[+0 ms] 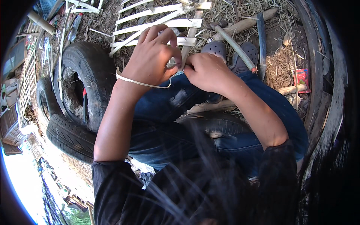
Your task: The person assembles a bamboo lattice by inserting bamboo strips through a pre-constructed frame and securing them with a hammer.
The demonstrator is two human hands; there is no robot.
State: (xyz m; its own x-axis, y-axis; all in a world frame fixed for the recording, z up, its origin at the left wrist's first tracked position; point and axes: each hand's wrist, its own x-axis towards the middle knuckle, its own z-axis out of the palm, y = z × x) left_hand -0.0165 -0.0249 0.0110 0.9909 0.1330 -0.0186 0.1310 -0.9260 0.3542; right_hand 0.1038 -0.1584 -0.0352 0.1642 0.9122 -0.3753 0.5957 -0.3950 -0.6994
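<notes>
Grip: your left hand [153, 52] is bent at the near edge of the slatted bamboo panel [183, 23], thumb and forefinger curled toward each other; whether they pinch anything cannot be told. Your right hand [206, 73] is folded at the near end of the panel's crosspiece [193, 33]; whether it is clenched on that end or only rests against it is hidden by your fingers. The two hands sit close together, presumably so that both can work on one small spot.

A thin pale strip [150, 86] crosses your left wrist, nearer to you than the panel; it may be carried there to stay within reach, though its far end is not traceable.

The panel lies just beyond your hands, over straw-littered ground, its slats running crosswise, likely placed so that its near edge faces you.

Outward: left of the panel and nearer to you, a large tyre [99, 75] stands on edge, with a second tyre [71, 133] below it. To the panel's right lie a bamboo pole [236, 48] and a long flat bluish piece [261, 41]. Your grey clogs [215, 47] are set right of its near edge, apparently for a steady seat. Farther right is a red packet [302, 80].
</notes>
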